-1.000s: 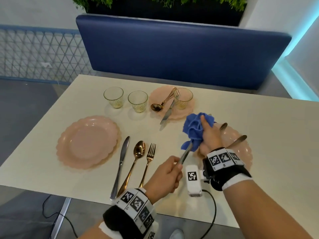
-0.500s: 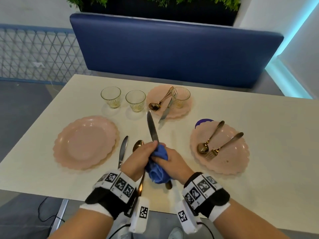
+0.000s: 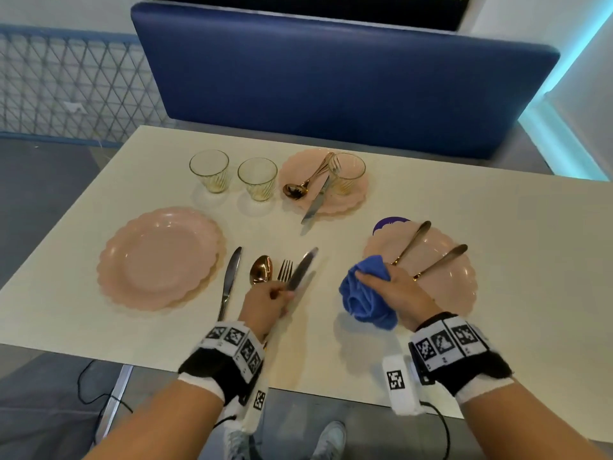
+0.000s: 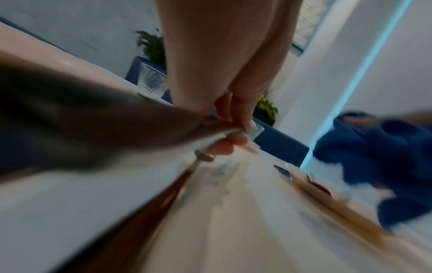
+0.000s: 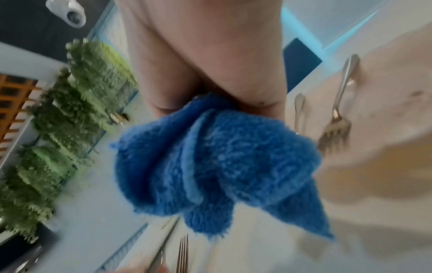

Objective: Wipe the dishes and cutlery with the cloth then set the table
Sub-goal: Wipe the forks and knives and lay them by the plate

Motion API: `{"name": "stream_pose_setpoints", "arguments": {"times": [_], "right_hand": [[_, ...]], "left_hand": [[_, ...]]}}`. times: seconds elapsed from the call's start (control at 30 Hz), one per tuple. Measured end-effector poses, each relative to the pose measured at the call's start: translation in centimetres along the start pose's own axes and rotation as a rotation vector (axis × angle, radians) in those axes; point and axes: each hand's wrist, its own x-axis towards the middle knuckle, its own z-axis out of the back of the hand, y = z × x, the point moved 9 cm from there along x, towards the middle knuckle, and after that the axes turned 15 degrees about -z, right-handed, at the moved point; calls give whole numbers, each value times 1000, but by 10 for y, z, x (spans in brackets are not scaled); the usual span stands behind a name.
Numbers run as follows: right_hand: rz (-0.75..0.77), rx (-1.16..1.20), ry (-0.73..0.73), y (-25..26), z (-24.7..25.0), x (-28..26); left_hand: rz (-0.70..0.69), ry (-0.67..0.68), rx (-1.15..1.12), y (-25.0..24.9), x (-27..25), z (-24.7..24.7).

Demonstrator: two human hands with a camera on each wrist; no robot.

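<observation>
My left hand (image 3: pixel 267 302) grips the handle of a silver knife (image 3: pixel 302 268), blade pointing up and right, just over the table beside the gold fork (image 3: pixel 284 271) and gold spoon (image 3: pixel 261 269). The left wrist view shows my fingers (image 4: pixel 236 118) pinching the blurred knife. My right hand (image 3: pixel 391 288) holds the bunched blue cloth (image 3: pixel 366 298) above the left edge of the right pink plate (image 3: pixel 464 287), which carries a spoon (image 3: pixel 411 242) and fork (image 3: pixel 441 260). In the right wrist view the blue cloth (image 5: pixel 215 162) fills the middle, with that fork (image 5: pixel 336 118) beside it.
A pink plate (image 3: pixel 159 257) lies at left with another knife (image 3: pixel 230 280) beside it. Two glasses (image 3: pixel 209 171) (image 3: pixel 257 178) stand at the back. A far plate (image 3: pixel 355 200) holds a glass (image 3: pixel 346 172) and cutlery. A blue bench (image 3: pixel 331 78) lies behind the table.
My hands have parted: the right one took the cloth off the knife and moved right toward the plate, while the left lowered the knife beside the fork.
</observation>
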Motion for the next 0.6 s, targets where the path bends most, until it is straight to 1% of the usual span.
{"name": "stream_pose_setpoints", "arguments": {"times": [0.07,0.13,0.2,0.33,0.43,0.53,0.6], "right_hand": [[5,52,14,9,6,0],[17,50,24,15,8,1],[25,44,6,16,9,5],[7,72,4,18,4,11],[-1,75,21,22,-1,15],[-22,94,40,24,-4,18],[-33,95,51,26,-7,21]], "left_hand": [[2,-42,23,2,-4,-11],[-2,-79,22,0,-5,-17],[-6,-88,75,-7,-4,-21],[33,-102,143,-8,3,-24],[46,-86,215,-7,10,-25],[32,-42,304,-7,13,-27],[8,-41,349,-7,13,-24]]}}
